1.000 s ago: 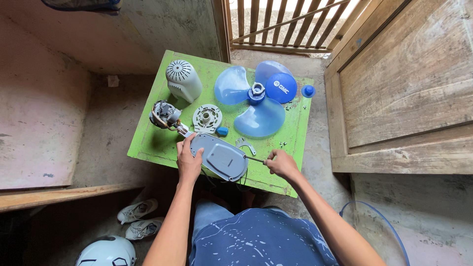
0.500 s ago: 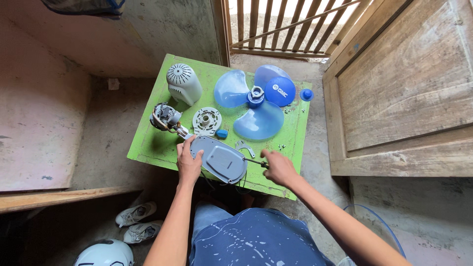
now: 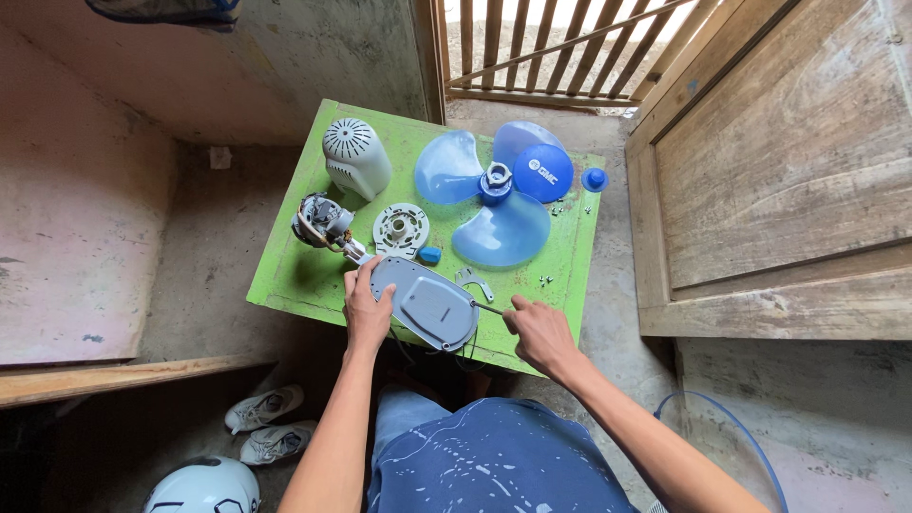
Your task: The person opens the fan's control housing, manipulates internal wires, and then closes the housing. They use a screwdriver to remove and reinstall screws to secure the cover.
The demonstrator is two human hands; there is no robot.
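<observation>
Grey plastic fills the middle of the work: an oval fan cover (image 3: pixel 425 304) lies flat at the near edge of the green tabletop (image 3: pixel 285 285), and every other part is placed around it. The left hand (image 3: pixel 366 309) presses on the cover's left end, fingers spread over the rim, seemingly to stop it sliding. The right hand (image 3: pixel 540 332) is closed around a thin screwdriver (image 3: pixel 488 308), whose tip meets the cover's right edge, low and nearly level.

Just beyond the cover lie a small metal bracket (image 3: pixel 474 282), a blue cap (image 3: pixel 429 255) and a white round plate (image 3: pixel 400 229). Left of the cover's far end sits the bare motor (image 3: pixel 321 218), and behind that a white domed housing (image 3: pixel 355 157). Farther back and to the right lies the blue fan blade (image 3: pixel 494 195), with loose screws (image 3: pixel 548 279) nearby, all apart within reach.
</observation>
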